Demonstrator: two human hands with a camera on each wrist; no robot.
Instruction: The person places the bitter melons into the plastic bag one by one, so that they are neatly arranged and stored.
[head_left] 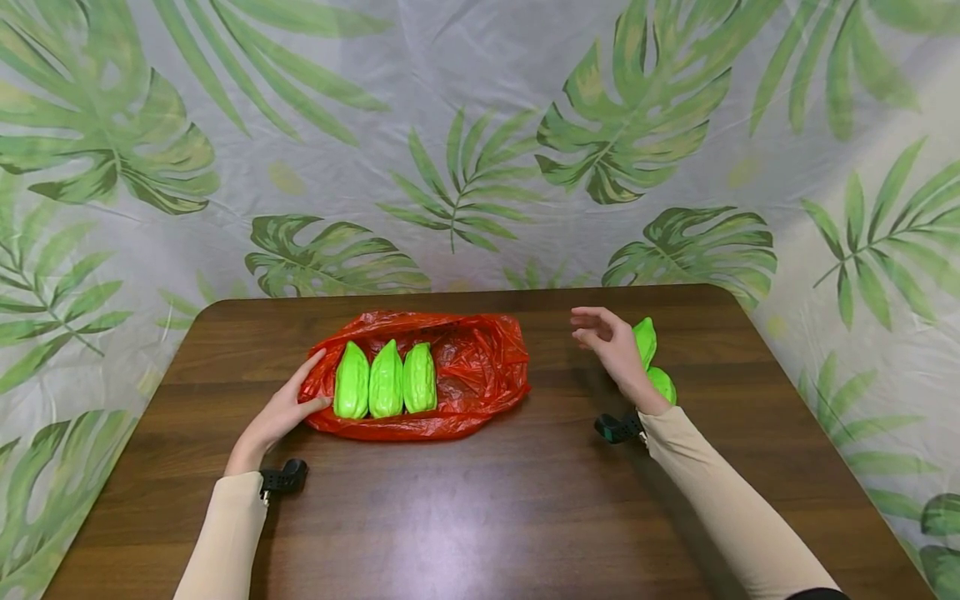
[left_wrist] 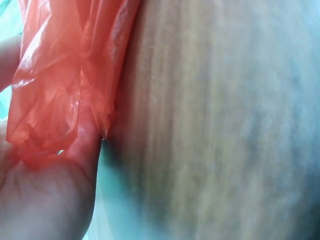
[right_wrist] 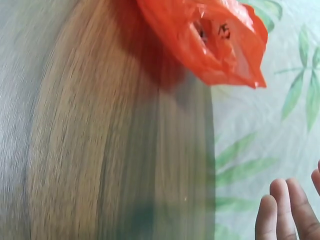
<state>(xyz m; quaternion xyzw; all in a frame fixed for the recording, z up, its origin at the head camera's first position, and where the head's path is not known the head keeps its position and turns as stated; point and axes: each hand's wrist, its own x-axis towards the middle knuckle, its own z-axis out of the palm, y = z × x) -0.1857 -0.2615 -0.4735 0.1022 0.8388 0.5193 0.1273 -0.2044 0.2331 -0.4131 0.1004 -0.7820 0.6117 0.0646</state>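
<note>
Red bag (head_left: 483, 367): on the table (head_left: 525, 500), mouth spread wide, bare film showing in its right part.
Three green fruits (head_left: 386, 379): side by side in the bag's left part.
Loose pair of fruits (head_left: 663, 384): beside the right wrist, partly hidden.
Left hand (head_left: 283, 410): against the bag's left end; cannot tell whether thumb and fingers pinch it.
Right hand (head_left: 617, 354): thumb and fingertips apart, holding nothing.
Bag's mouth: steadying the left end should keep it wide; fruit is best lowered gently beside the row, avoiding snagged film.
</note>
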